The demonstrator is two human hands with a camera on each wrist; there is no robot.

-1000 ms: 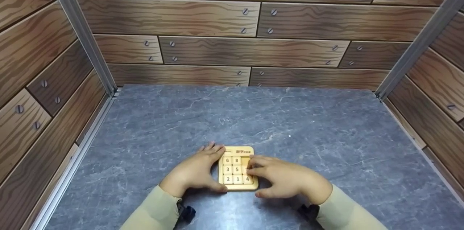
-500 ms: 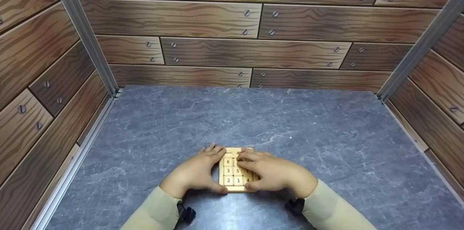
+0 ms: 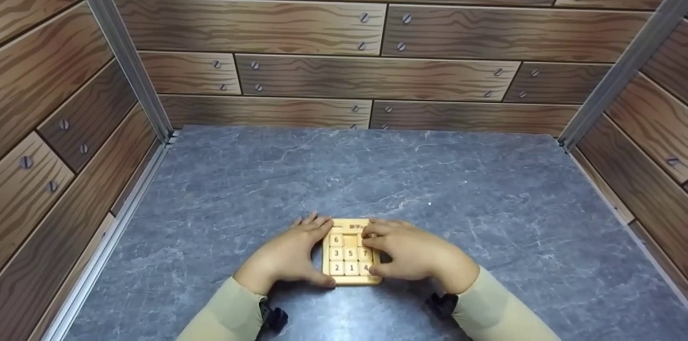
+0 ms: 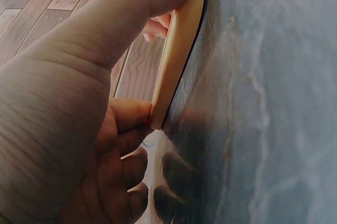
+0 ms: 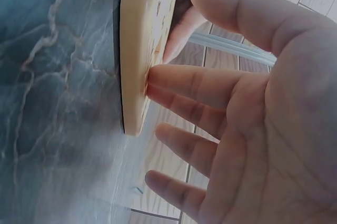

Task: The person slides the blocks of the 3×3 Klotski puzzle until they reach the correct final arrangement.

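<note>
A yellow number sliding puzzle (image 3: pixel 352 280) lies flat on the table in the head view. My left hand (image 3: pixel 293 252) holds its frame, thumb at the near left corner and index finger at the far one; the left wrist view shows that thumb on the puzzle's side (image 4: pixel 180 39). From the right, my right hand (image 3: pixel 419 255) reaches over the puzzle, index and middle fingertips on the top right tile, which they mostly cover. Its fingers look nearly straight in the right wrist view, thumb raised. The top middle slot (image 3: pixel 350 241) is bare; tiles 6, 3, 5, 7, 2, 1 and 4 show.
The grey marbled table (image 3: pixel 430 169) spreads around the puzzle. Wood-print walls (image 3: pixel 312 23) enclose it at the back and sides, with metal posts (image 3: pixel 123 45) in the corners. A dark wrist mount (image 3: pixel 277 319) sits below each hand.
My right hand went left over the top row, then back right. The 8 tile's place in the top middle is now bare, and a tile sits at the top right. The left hand stayed put.
</note>
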